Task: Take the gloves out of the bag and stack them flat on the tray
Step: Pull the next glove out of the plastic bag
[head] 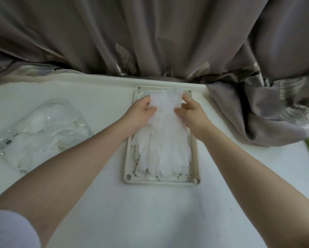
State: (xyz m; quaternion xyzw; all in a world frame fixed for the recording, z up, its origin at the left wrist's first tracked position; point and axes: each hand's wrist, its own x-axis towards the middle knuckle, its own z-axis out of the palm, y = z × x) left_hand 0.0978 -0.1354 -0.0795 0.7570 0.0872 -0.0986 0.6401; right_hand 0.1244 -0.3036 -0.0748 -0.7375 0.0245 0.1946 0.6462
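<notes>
Both hands pinch the cuff of the top glove (165, 111): the left hand (141, 113) at 9 o'clock, the right hand (191, 113) at 3 o'clock. It lies on the white pile in the tray (195, 158). Pull it smooth and line up the edges. The bag (42, 129) sits at 9 o'clock of the tray, well apart.

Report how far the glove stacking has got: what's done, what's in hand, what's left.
Done: several white fabric gloves lie stacked flat in the cream rectangular plastic tray, fingers toward the person. In hand: the left hand and right hand pinch the cuff end of the top white glove, settling it on the stack. Left: the clear plastic bag on the white table still seems to hold more white gloves.
</notes>
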